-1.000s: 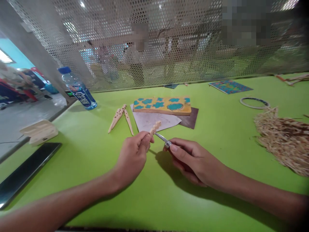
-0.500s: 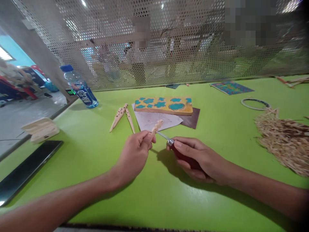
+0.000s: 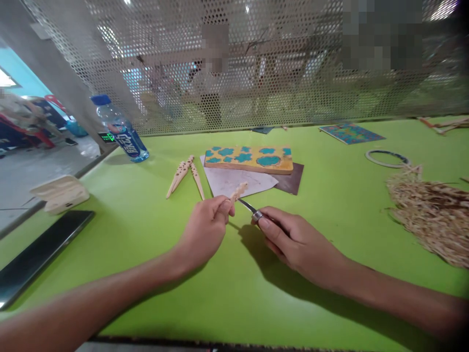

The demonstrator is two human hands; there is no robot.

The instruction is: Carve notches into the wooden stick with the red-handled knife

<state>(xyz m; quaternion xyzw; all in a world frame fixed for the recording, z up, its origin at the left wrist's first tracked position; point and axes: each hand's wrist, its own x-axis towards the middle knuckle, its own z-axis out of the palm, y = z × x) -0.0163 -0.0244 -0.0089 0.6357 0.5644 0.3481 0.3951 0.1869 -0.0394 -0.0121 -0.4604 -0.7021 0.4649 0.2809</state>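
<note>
Between the fingertips of my left hand [image 3: 207, 225] is a small pale carved wooden piece [image 3: 240, 189], its notched end sticking up past my thumb. My right hand [image 3: 293, 239] is closed around a carving knife [image 3: 258, 215] with a metal collar; most of its handle is hidden by my fingers. The thin curved blade points left and its tip meets or nearly meets the wooden piece by my left fingertips. Several similar carved sticks [image 3: 185, 173] with small holes lie beyond my left hand. A patterned yellow-and-teal block [image 3: 249, 159] rests on white paper [image 3: 242, 181] behind the knife.
Wood shavings [image 3: 428, 210] are heaped at the right, near a tape ring [image 3: 388, 157]. A water bottle [image 3: 120, 129], an open pale case [image 3: 62, 193] and a dark phone [image 3: 44, 254] stand or lie at the left. A perforated metal screen [image 3: 249, 88] borders the table's back.
My right hand has rolled over, so its back faces up more and the knife's handle is more covered. The blade's face has turned darker. My left hand has barely shifted.
</note>
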